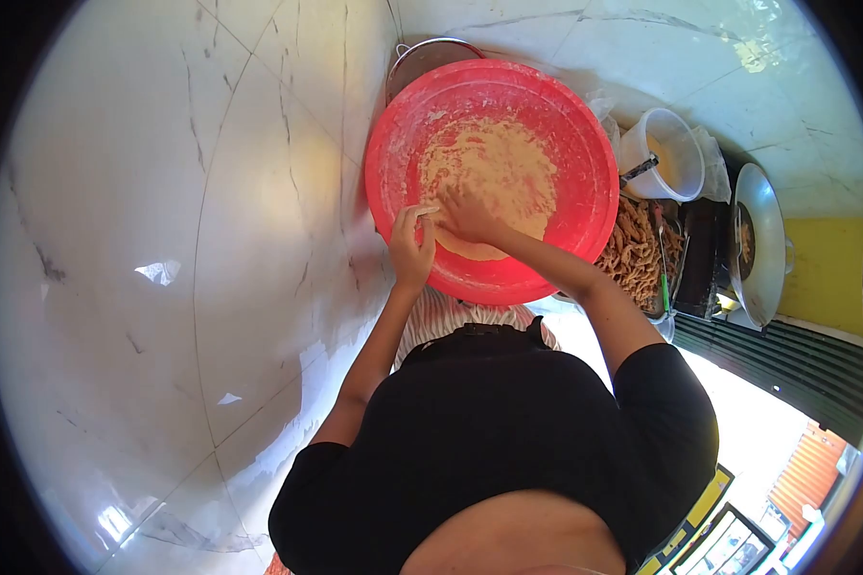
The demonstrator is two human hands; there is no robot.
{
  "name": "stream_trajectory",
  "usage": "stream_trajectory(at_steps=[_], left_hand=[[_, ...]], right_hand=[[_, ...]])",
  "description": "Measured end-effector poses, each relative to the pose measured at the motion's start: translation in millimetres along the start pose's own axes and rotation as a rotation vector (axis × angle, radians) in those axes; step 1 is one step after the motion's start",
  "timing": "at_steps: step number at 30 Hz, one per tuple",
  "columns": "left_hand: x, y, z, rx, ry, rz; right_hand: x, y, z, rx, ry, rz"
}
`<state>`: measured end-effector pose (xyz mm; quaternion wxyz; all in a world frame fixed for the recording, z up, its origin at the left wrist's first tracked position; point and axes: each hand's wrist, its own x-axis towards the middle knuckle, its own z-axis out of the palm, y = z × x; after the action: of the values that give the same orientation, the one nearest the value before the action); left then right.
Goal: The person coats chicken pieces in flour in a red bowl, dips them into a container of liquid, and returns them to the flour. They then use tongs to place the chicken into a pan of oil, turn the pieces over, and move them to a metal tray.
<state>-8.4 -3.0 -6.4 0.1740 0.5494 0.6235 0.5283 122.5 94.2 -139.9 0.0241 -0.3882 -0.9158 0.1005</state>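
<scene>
A large red plastic basin (585, 220) holds a bed of pale yellowish flour (508, 158), with powder smeared up its inner wall. At the basin's near left rim, my left hand (412, 247) is closed, its fingertips pinching a small pale, flour-coated piece (424, 210) whose kind I cannot make out. My right hand (466, 217) reaches in from the right, down at the flour and just beside that piece. Its fingers look stretched out and dusted with flour, though their tips are partly hidden.
Right of the basin lies a heap of brown fried strips (633, 240) with green-handled tongs (664, 278). Beyond are a white bucket (664, 153) and a wide metal wok (759, 249). A metal-handled pail (427, 59) sits behind the basin. Marbled tile wall (259, 192) rises close on the left.
</scene>
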Motion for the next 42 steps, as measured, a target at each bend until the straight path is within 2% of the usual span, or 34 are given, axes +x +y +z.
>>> stream_trajectory(at_steps=[2, 6, 8, 12, 14, 15, 17, 18, 20, 21, 23, 24, 26, 27, 29, 30, 32, 33, 35, 36, 38, 39, 41, 42], left_hand=[[-0.7, -0.6, 0.3, 0.001, -0.001, -0.012], [0.3, 3.0, 0.7, 0.015, 0.013, 0.018], [-1.4, 1.7, 1.9, 0.018, 0.016, 0.014], [-2.0, 0.6, 3.6, 0.011, 0.025, -0.004], [-1.6, 0.8, 3.1, 0.005, 0.019, 0.005], [-2.1, 0.9, 2.4, 0.000, 0.015, 0.010], [-1.7, 3.2, 1.1, 0.003, 0.008, 0.015], [-1.6, 4.2, 0.9, 0.005, 0.002, 0.019], [-1.6, 3.2, 1.7, 0.010, -0.002, 0.002], [-1.7, 2.9, 1.8, 0.016, -0.002, -0.016], [-2.4, 0.3, 2.2, 0.017, -0.004, -0.011], [-2.4, -0.4, 2.4, 0.018, -0.004, -0.010], [-1.3, 3.5, 2.1, 0.016, 0.002, 0.001], [-1.1, 4.8, 2.2, 0.010, 0.011, 0.012], [-2.1, 5.3, 1.9, 0.014, 0.004, 0.002], [-1.6, 4.8, 1.3, 0.020, -0.002, -0.008], [-2.0, 2.5, 1.9, 0.021, 0.004, -0.004], [-2.7, 2.0, 2.1, 0.019, 0.011, 0.000], [-1.9, 5.0, 1.7, 0.018, 0.018, 0.003], [-2.1, 6.0, 1.7, 0.016, 0.028, 0.010], [-3.0, 6.0, 2.1, -0.004, 0.042, 0.009], [-2.9, 6.0, 2.2, -0.023, 0.054, 0.011], [-2.4, 6.8, 2.1, -0.026, 0.049, 0.001], [-1.7, 7.5, 2.2, -0.029, 0.048, -0.008]], right_hand=[[-20.4, -10.2, -18.6, 0.114, -0.226, -0.083], [-55.6, -18.0, -19.5, 0.235, -0.306, -0.084], [-61.7, -22.0, -37.3, 0.381, -0.624, 0.085], [-59.9, -19.7, -49.4, 0.467, -0.685, 0.148], [-46.3, -8.7, -64.9, 0.816, -0.961, 0.310], [-42.9, -3.8, -71.2, 0.817, -0.959, 0.309], [-36.6, 6.6, -84.0, 1.009, -0.702, 0.415], [-29.7, 7.2, -97.0, 1.010, -0.700, 0.416], [-11.5, 10.1, -120.7, 0.797, -0.715, 0.475], [-7.6, 35.9, -76.4, 0.799, -0.712, 0.476], [18.1, 81.0, 10.5, 0.648, -0.282, 0.129], [19.2, 73.8, -1.9, 0.649, -0.279, 0.129], [17.7, 45.4, -40.9, 0.689, 0.089, 0.243], [15.2, 40.4, -30.5, 0.688, 0.091, 0.245], [7.9, 35.1, 4.6, 0.395, -0.117, 0.111], [-1.4, 25.3, -3.8, 0.396, -0.116, 0.110], [-28.1, 0.0, -29.5, 0.149, -0.405, 0.025], [-39.3, -4.1, -28.7, 0.150, -0.406, 0.024], [-59.6, -5.2, -27.8, 0.248, -0.636, 0.023], [-64.0, -8.4, -31.7, 0.246, -0.638, 0.023], [-68.6, -11.0, -41.1, 0.373, -0.784, 0.131], [-64.2, -15.3, -63.0, 0.372, -0.784, 0.131], [-52.7, -26.4, -111.0, 0.711, -1.047, 0.229], [-52.8, -23.1, -99.7, 0.710, -1.045, 0.229]])
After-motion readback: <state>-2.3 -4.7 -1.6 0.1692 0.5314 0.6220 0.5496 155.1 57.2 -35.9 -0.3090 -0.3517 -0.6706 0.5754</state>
